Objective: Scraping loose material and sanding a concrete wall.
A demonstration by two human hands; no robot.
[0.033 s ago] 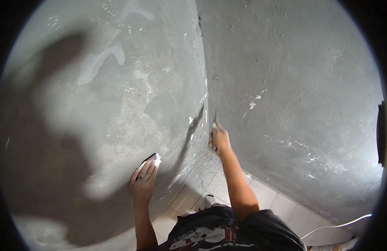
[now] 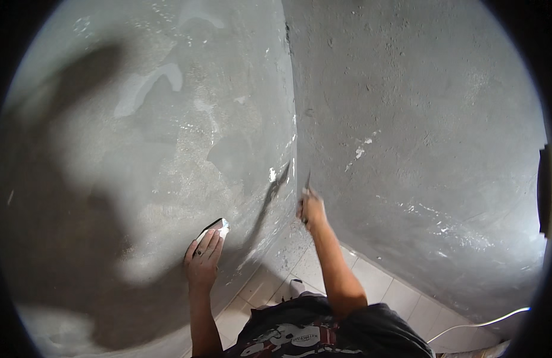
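Observation:
My right hand is closed round the handle of a thin-bladed scraper. The blade points up beside the corner of the walls, and I see it nearly edge-on. Whether its tip touches the wall, I cannot tell. On the left wall, my left hand presses its fingers over a small white piece with a dark edge. Its kind is mostly hidden under the fingers. White flecks and patches dot the grey surface near the corner.
The right wall is rough grey with white spots. Crumbs and dust lie on the light floor tiles below the corner. A white cable curves along the lower right. Something dark stands at the right rim.
My right hand has dropped slightly with the scraper, along the corner. My left hand stays at the same place on the wall.

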